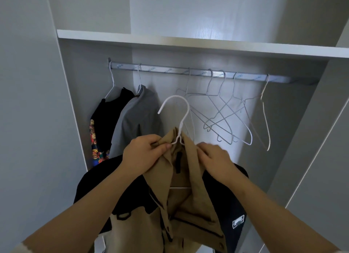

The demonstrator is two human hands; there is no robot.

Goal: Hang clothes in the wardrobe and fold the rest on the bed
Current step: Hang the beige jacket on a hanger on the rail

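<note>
A person holds a tan, black-sleeved jacket [188, 205] on a white wire hanger [184, 120] below the wardrobe rail [170, 69]. The left hand [145, 154] pinches collar and hanger neck together; the right hand [217, 162] grips the opposite collar edge. A black top [111, 120] and grey garment [136, 120] hang at left, empty hangers [226, 116] at right.

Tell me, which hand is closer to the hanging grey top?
Left. The left hand grips the tan jacket by its collar just below the grey top; the right hand holds the collar's other side, farther right.
</note>
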